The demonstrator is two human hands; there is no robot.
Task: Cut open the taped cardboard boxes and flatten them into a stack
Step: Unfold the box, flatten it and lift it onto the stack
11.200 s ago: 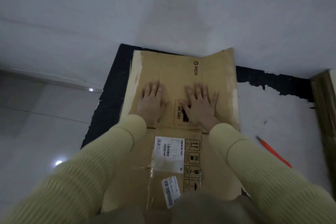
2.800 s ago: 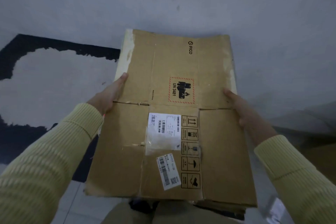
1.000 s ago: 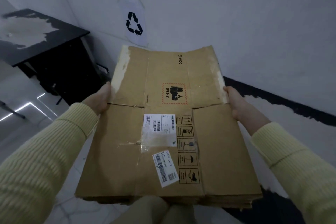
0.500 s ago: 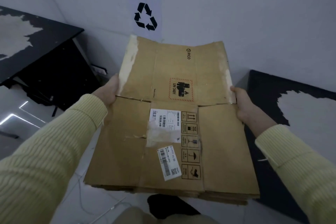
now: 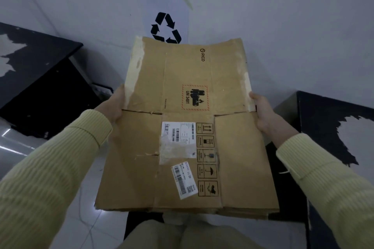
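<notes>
Stack of flattened cardboard boxes (image 5: 186, 127) hanging before a recycling sign (image 5: 166, 26).
I'm gripping its side edges with left hand (image 5: 113, 107) and right hand (image 5: 267, 116), fingers curling round them.

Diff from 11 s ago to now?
The flattened cardboard stack, then pressed down under both palms, is now lifted, gripped by its side edges in the left hand and right hand, and carried to face a recycling sign. Unchanged: same top sheet, labels up.
</notes>
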